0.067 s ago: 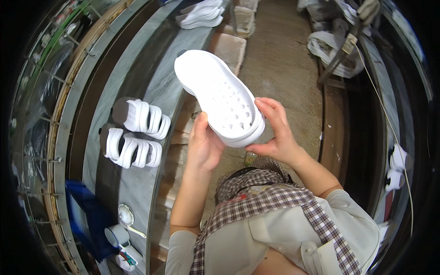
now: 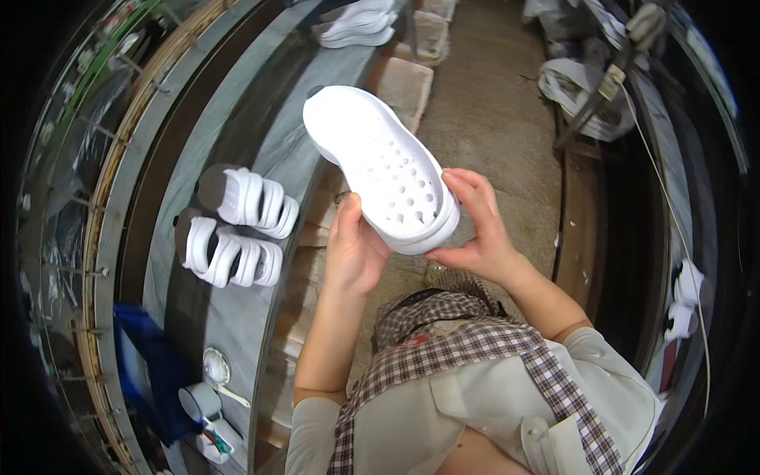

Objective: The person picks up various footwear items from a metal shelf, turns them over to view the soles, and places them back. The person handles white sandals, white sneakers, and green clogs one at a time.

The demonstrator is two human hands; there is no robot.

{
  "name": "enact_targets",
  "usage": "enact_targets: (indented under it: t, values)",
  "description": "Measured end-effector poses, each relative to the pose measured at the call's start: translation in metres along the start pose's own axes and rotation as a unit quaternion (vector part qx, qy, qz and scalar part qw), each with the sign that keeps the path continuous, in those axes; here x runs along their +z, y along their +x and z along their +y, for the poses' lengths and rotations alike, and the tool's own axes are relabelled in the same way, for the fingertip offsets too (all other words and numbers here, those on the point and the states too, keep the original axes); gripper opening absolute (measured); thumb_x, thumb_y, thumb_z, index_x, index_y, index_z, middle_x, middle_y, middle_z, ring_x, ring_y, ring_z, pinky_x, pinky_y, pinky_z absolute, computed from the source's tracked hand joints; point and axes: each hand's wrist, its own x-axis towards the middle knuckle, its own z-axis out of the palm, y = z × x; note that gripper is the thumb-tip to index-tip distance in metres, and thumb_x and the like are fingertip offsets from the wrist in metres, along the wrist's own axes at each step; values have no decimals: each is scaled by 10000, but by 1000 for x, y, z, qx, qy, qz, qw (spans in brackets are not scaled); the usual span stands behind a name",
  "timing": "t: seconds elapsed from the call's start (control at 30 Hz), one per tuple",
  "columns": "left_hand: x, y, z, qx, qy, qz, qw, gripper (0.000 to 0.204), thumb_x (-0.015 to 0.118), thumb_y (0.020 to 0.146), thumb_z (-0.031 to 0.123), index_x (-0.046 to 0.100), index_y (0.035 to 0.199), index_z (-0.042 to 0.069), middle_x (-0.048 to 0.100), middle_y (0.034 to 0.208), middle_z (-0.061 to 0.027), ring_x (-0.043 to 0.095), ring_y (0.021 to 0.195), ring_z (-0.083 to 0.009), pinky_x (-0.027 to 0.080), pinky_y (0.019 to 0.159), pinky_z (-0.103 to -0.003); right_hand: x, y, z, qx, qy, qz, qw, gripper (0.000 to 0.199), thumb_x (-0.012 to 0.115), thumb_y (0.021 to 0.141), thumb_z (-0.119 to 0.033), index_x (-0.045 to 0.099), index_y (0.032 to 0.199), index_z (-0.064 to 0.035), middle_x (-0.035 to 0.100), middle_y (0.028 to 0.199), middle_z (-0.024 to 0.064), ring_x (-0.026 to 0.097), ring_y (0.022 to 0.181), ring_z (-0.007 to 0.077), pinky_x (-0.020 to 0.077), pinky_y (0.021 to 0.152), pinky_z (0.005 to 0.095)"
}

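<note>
I hold a white perforated clog (image 2: 380, 162) up in front of me with both hands. My left hand (image 2: 356, 249) cups its near end from the left side. My right hand (image 2: 475, 226) grips the same end from the right, fingers curled over the rim. The clog's far end points up and to the left, over the grey workbench (image 2: 237, 317).
Two white strapped sandals (image 2: 249, 202) (image 2: 229, 253) lie on the workbench to my left. A small cup and tools (image 2: 210, 396) and a blue cloth (image 2: 146, 364) sit nearer me. More white shoes (image 2: 356, 24) are stacked farther along. A shelf on the right holds white items (image 2: 685, 305).
</note>
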Motion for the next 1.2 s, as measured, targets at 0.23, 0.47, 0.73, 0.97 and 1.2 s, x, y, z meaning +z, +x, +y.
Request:
enact_targets:
  t: [0.23,0.47,0.73,0.97,1.2]
  values:
    - [-10,0,18,80,-34,72,994,475,499,931,368,414,1245,21,534,1218,-120,563,1089,-244,496,891,-420,26,36,32,-43,64,-82,994,956,860,563,-272,371,1358,-64,364,1320,174,377,1235,323,362,999,421]
    - [-17,-14,27,141,48,164,975,620,501,917,430,326,1353,24,502,1265,-125,546,1122,-226,517,874,-388,58,55,31,-49,141,-135,980,911,840,612,-308,338,1341,-91,261,1357,177,366,1238,318,371,1003,430]
    - [-46,-74,17,205,155,211,943,424,542,930,266,413,1282,69,551,1193,-111,579,1035,-226,478,856,-355,128,123,21,-106,201,-172,959,737,800,622,-184,428,1250,-80,317,1312,132,377,1209,251,349,994,362]
    - [-74,-171,-30,209,127,341,908,216,525,935,153,512,1126,53,607,1043,-61,586,923,-136,463,755,-256,215,180,-16,-148,124,-228,954,634,765,698,-206,491,1259,-99,435,1230,142,443,1123,272,372,951,348]
    - [-98,-272,-88,229,40,486,842,212,531,939,203,527,1097,61,604,1042,-52,588,932,-130,464,754,-256,242,180,-9,-219,39,-254,941,719,714,767,-258,377,1361,-32,406,1349,194,366,1248,311,298,1033,392]
